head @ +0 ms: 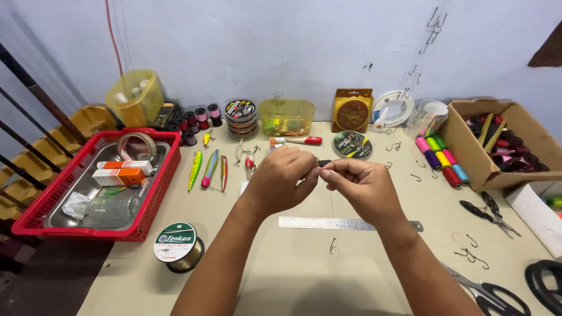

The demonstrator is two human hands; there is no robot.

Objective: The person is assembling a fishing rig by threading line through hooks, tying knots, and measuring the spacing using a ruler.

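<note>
Pinching a small dark piece [324, 163] between them, left hand [280, 175] and right hand [358, 182] meet above the table [304, 269], twelve o'clock from the ruler [345, 223]. It looks light, stiff, easily dropped; fingertip grip suits it.

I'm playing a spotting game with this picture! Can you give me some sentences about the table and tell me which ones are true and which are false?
1. Both hands pinch one small dark thing between them. True.
2. The metal ruler lies in the red basket. False: it lies on the table, below the hands.
3. The colourful fishing lures lie right of the basket. True.
4. The cardboard box is on the left. False: it stands on the right.
</note>
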